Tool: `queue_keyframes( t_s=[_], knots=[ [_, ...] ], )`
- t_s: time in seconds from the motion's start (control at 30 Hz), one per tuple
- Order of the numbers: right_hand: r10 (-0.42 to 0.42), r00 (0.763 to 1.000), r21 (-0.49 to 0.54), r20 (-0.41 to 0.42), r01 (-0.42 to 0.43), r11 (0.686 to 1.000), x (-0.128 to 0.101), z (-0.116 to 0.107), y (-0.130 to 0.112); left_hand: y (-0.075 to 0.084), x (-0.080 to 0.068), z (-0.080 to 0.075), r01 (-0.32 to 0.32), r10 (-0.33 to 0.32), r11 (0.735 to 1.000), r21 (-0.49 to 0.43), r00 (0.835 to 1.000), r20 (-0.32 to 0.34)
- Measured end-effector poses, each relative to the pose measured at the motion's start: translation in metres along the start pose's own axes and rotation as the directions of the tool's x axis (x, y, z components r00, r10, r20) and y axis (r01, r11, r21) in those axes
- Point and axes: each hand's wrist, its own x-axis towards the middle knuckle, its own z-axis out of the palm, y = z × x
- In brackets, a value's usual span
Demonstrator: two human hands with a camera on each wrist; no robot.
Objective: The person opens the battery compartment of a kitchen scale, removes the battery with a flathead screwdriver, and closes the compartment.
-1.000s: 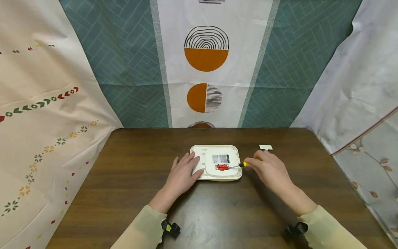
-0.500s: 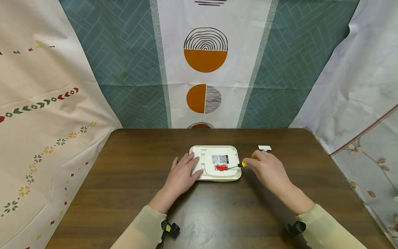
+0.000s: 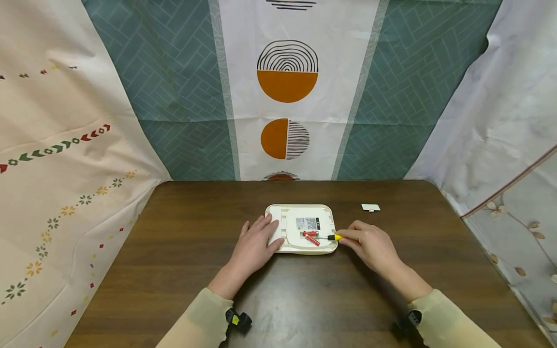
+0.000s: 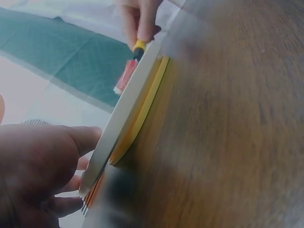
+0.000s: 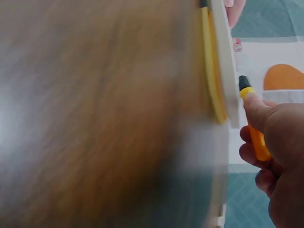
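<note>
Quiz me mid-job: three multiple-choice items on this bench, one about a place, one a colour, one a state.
1. Where does the small white cover lie?
A. on the table, beyond the right hand
B. on the device
C. under the left hand

2. What colour are the batteries?
A. blue
B. red
C. green

3. What is the right hand doing?
A. resting flat and empty
B. gripping the screwdriver
C. lifting the device

Answers:
1 A, it lies alone on the table, apart from the device.
2 B, they show red in the device's open bay.
3 B, its fingers curl round the yellow handle, tip toward the batteries, while the left hand lies flat on the device.
</note>
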Motion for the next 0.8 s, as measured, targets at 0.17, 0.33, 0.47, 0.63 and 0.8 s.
queue_keyframes(
  t_s=[0.17,0.33,0.47,0.63,0.8],
  knots=[
    [-0.041,0.999,-0.023,-0.023,0.041,0.999,0.0036,-0.0002,-0.002,0.0004,-0.0008,-0.0002,0.01,-0.01,1.0,-0.003,1.0,0.007],
    [-0.029,1.0,-0.028,-0.01,0.029,0.999,0.0032,-0.0034,-0.0012,0.0001,-0.0012,-0.0019,0.01,-0.01,1.0,-0.001,1.0,-0.005],
    [-0.016,1.0,-0.029,-0.006,0.016,0.999,0.0008,-0.0042,0.0012,-0.0001,-0.0007,-0.0015,0.002,-0.001,1.0,0.004,1.0,-0.004],
    [-0.011,1.0,-0.028,-0.01,0.011,1.0,-0.0012,-0.0043,0.0037,-0.0006,-0.0002,-0.0002,0.013,-0.013,1.0,0.015,1.0,-0.002],
    [-0.004,1.0,-0.027,-0.013,0.004,1.0,-0.0025,-0.0063,0.0041,-0.0002,0.0012,0.0008,0.022,-0.022,1.0,0.016,1.0,0.011]
  ],
)
